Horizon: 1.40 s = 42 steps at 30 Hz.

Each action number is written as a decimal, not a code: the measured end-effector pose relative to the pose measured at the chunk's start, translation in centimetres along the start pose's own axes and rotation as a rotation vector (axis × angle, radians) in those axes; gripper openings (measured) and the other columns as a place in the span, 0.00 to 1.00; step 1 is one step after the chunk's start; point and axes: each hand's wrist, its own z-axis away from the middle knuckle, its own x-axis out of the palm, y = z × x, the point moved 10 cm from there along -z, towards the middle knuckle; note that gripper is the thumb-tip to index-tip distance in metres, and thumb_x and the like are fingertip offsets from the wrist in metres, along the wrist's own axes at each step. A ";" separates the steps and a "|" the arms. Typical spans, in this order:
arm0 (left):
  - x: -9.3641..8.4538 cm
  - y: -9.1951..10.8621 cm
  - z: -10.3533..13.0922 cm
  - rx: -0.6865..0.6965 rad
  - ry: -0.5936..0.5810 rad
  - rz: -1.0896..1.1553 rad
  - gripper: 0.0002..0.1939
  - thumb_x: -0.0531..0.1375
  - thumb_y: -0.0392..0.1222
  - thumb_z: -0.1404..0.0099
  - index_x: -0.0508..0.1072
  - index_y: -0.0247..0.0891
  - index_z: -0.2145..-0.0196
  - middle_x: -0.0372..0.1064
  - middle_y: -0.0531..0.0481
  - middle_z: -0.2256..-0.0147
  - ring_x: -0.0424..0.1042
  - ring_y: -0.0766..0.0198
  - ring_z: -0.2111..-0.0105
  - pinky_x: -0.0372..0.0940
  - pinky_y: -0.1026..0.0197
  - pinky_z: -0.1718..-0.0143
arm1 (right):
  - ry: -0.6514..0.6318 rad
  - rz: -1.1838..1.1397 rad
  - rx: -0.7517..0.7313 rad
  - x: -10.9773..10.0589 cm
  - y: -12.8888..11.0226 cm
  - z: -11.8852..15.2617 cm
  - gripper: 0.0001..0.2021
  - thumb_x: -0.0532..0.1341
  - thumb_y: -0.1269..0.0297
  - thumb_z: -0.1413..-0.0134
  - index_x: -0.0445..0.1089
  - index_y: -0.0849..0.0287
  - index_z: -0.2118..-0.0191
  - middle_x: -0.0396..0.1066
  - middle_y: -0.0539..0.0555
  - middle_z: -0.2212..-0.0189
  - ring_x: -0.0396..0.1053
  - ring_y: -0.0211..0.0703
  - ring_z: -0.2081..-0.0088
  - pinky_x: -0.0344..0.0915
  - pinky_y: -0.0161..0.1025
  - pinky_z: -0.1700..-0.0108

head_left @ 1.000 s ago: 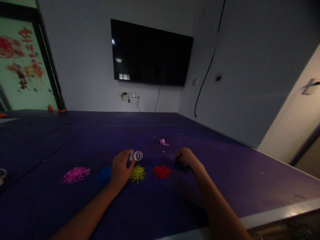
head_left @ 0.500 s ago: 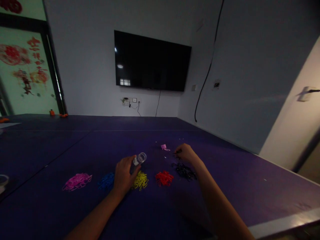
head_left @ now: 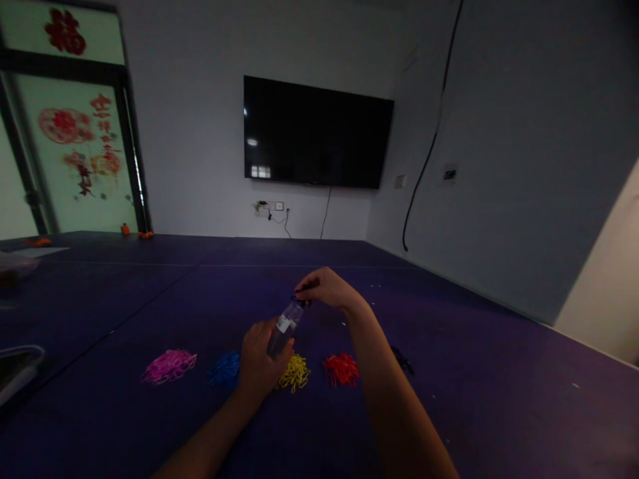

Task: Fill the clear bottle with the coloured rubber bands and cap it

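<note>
At the lower centre of the frame, a clear bottle (head_left: pixel 286 324) is gripped, tilted, in the left hand (head_left: pixel 262 359). Black bands (head_left: pixel 302 302) are pinched at its mouth by the right hand (head_left: pixel 327 288).

We see a dark purple counter (head_left: pixel 124 426) with thin lines running across it. On it we see little piles of rubber bands in a row: pink (head_left: pixel 170 366), blue (head_left: pixel 223 371), yellow (head_left: pixel 298 372), red (head_left: pixel 342 370) and black (head_left: pixel 403 362), the black one partly hidden. Tiny white bits (head_left: pixel 343 324) are dotted about. A container (head_left: pixel 22 384) sits at the left, cut off, and small orange things (head_left: pixel 146 235), too blurry to name, lie far back.
</note>
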 end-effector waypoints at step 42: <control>1.9 -2.3 1.2 -0.329 -0.140 0.247 0.17 0.56 0.51 0.43 0.67 0.38 0.61 0.66 0.48 0.69 0.68 0.59 0.68 0.65 0.55 0.66 | -0.086 -0.265 0.061 2.8 -0.2 -0.1 0.05 0.67 0.74 0.63 0.73 0.63 0.73 0.70 0.47 0.80 0.63 0.29 0.78 0.66 0.31 0.70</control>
